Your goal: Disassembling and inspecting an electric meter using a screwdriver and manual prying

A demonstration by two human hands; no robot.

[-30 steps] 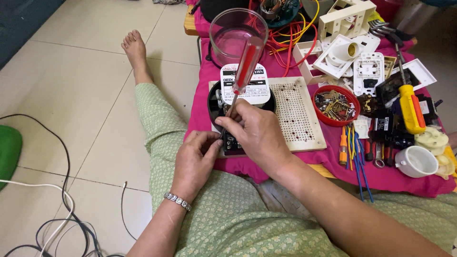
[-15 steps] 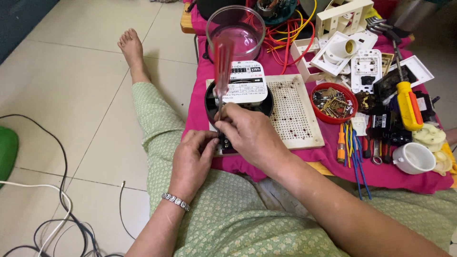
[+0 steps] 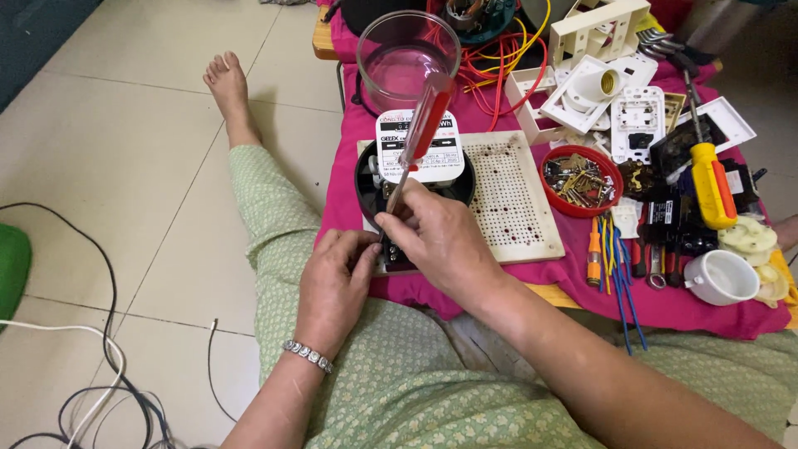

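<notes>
Pink cloth (image 3: 349,187) covers your low counter, crowded end to end. On it sits a white perforated board (image 3: 511,195); the black round meter (image 3: 416,179) rests on the board's left part, white label plate facing up.

Since half a second ago the red-handled screwdriver (image 3: 422,133) has tipped the other way, its handle now leaning right across the label.

Your right hand (image 3: 440,241) is closed around the shaft low down. Your left hand (image 3: 332,283), fingers curled, pinches the meter's near edge.

Behind the meter: a clear glass bowl (image 3: 407,54). Right of the board: a red dish of brass bits (image 3: 579,179), then a yellow-handled screwdriver (image 3: 713,183), a white cup (image 3: 721,277). Your knuckles hide the tip.
</notes>
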